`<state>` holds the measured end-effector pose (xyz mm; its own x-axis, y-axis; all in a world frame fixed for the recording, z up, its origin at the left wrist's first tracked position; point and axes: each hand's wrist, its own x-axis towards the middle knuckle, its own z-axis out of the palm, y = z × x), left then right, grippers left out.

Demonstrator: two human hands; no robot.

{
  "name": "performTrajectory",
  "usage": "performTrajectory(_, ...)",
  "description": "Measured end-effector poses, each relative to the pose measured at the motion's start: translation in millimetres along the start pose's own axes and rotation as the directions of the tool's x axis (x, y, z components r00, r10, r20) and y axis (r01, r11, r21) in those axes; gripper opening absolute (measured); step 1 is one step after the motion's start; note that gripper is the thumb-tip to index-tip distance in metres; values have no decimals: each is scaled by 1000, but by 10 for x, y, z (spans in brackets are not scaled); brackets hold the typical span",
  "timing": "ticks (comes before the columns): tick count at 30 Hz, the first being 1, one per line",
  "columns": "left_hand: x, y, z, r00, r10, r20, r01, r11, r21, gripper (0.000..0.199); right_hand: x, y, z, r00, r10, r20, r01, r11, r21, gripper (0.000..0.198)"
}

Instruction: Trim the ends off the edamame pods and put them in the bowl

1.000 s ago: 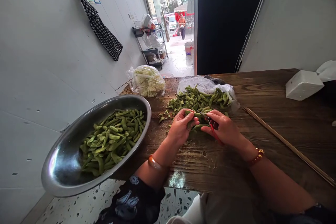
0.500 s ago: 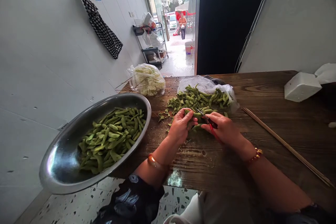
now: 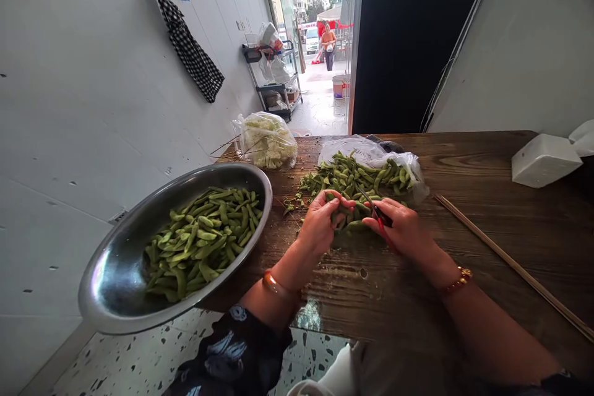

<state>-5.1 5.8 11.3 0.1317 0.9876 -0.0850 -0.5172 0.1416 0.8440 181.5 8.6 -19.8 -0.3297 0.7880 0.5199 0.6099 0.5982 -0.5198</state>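
My left hand is closed on a green soybean pod, mostly covered by the fingers. Just to its right, my right hand grips a pair of scissors with red and black handles; the blades point up and left, a little apart from the pod. Beyond both hands lies a heap of soybean pods, partly on a clear plastic bag. A large steel basin on the left holds many more pods.
The wooden table carries a bag of pale cauliflower-like pieces, long thin sticks on the right and a white tissue box. Leaf scraps lie near the heap. Past the doorway stand a cart and a person.
My right hand and the scissors have moved slightly right, away from my left hand. The whole view has shifted a little; the left hand keeps its hold.
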Motion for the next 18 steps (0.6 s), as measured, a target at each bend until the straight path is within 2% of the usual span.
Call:
performTrajectory(4,-9,19,13,999,-47,22,47,999,-13,21,-5,16,0,1000,-3,-19,3,1000,-5,36)
performTrajectory(10,-27,58,30,990,-128,62,133,988,-82,43,-14,27,3,999,26,-28,-27,1000,-7,38)
performTrajectory(13,-34,43,40,990,-119,70,122,992,-35,46,-10,18,-6,1000,18,-17,-18,1000,-3,37)
performTrajectory(18,-43,-10,55,989,-65,134,57,997,60,40,6,-4,-17,1000,12,-12,-12,1000,27,38)
